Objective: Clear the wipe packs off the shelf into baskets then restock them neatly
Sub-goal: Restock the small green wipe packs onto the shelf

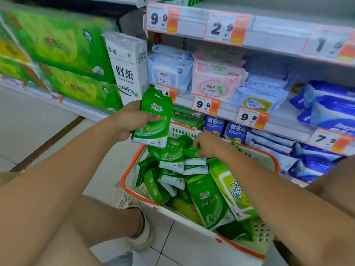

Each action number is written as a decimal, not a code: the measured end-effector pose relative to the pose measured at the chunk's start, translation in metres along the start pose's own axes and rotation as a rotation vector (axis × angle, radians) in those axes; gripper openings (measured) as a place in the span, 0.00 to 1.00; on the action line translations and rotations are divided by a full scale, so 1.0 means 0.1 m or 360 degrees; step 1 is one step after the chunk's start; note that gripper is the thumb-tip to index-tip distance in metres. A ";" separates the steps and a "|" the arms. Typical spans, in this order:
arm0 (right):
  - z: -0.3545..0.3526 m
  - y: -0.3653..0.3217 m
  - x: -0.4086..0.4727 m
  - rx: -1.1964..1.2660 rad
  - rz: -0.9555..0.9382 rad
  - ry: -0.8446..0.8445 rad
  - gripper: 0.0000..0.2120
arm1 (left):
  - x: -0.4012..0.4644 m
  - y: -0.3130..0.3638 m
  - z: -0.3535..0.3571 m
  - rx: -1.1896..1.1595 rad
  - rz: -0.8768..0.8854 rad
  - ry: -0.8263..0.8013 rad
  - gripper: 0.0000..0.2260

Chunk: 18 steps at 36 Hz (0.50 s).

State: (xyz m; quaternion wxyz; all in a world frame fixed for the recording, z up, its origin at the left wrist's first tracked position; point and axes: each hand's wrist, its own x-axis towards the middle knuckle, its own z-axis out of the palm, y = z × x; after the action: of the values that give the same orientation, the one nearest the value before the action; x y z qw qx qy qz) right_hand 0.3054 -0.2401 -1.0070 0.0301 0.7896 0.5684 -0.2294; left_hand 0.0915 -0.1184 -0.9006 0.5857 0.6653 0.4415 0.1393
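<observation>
Basket (pixel 132 166), white with orange rim, sits on the tiled floor (pixel 38 120) in front of the shelf unit. Contents: loose heap of small green wipe packs (pixel 173 160), overlapping, tilted at mixed angles; one larger lime-green pack (pixel 232 191) lies along the basket's right side. A second basket (pixel 180 129) shows behind the first, only its far rim and slotted wall visible; contents cannot be made out.

Left hand (pixel 132 120): raised above the basket's far left corner, fingers and thumb curled around one green wipe pack (pixel 153 120), held upright, label facing the camera.

Right hand (pixel 209 144): reaching into the heap at the basket's far edge, fingertips pinching the top of a small green pack (pixel 192 151) that lies among the others.

Shelf (pixel 284 120) above carries blue and pink wipe packs with price tags along its front edge. The shelf's lower tier is partly hidden behind the right arm. Left-side goods blurred.
</observation>
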 end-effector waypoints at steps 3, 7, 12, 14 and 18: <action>-0.03 0.14 0.08 0.0086 -0.0024 0.0168 0.17 | 0.04 0.00 -0.03 -0.0065 0.0001 0.0049 0.17; -0.56 0.26 -0.06 0.0363 -0.0150 0.0289 0.06 | 0.10 0.06 -0.04 -0.0142 0.0033 0.0123 0.18; -1.30 0.13 -0.45 0.1125 -0.0344 0.0249 0.09 | 0.14 0.15 0.04 -0.0247 0.0051 0.0151 0.19; -1.37 0.03 -0.57 0.1351 -0.0438 0.0278 0.08 | 0.11 0.21 0.11 -0.0344 0.0029 0.0080 0.18; -1.39 -0.10 -0.60 0.1609 -0.0570 0.0434 0.07 | 0.00 0.33 0.26 -0.0647 -0.0075 -0.0216 0.15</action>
State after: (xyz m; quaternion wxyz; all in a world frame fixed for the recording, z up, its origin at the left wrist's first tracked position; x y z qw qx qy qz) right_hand 0.3268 -0.2469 -0.8568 -0.4662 0.6193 0.5114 -0.3709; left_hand 0.1232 -0.1330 -0.8781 0.7392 0.5309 0.3794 0.1666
